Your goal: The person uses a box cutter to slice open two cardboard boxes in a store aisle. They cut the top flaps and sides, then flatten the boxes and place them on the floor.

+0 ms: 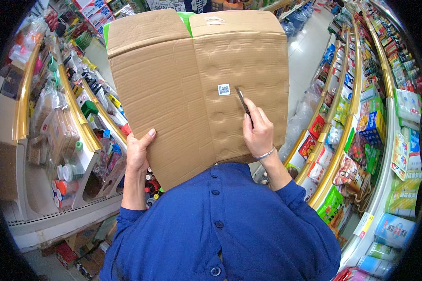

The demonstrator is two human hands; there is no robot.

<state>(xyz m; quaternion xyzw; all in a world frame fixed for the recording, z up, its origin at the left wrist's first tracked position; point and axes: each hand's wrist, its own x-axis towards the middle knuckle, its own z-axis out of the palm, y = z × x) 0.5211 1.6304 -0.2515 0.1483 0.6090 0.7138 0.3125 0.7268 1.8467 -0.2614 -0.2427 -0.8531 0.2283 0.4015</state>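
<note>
A flattened brown cardboard carton (161,95) is spread before my chest, with a fold running down its middle. My left hand (138,149) grips its left edge low down, thumb on the near face. Between the fingers of my right hand (258,128) is a slim dark tool (241,97); its exact kind is unclear. The tool's tip is over the dented right panel, close to a small white sticker (224,89) bearing a printed code. Two flaps form the carton's upper end, and something green (186,21) shows behind them.
Shop shelves (79,116) with gold edging curve along the left. On the right, more shelves (355,70) carry packaged food, with cans (394,230) at the lower corner. Pale floor tiles (302,52) show beyond the carton. Cartons (91,260) lie low at left.
</note>
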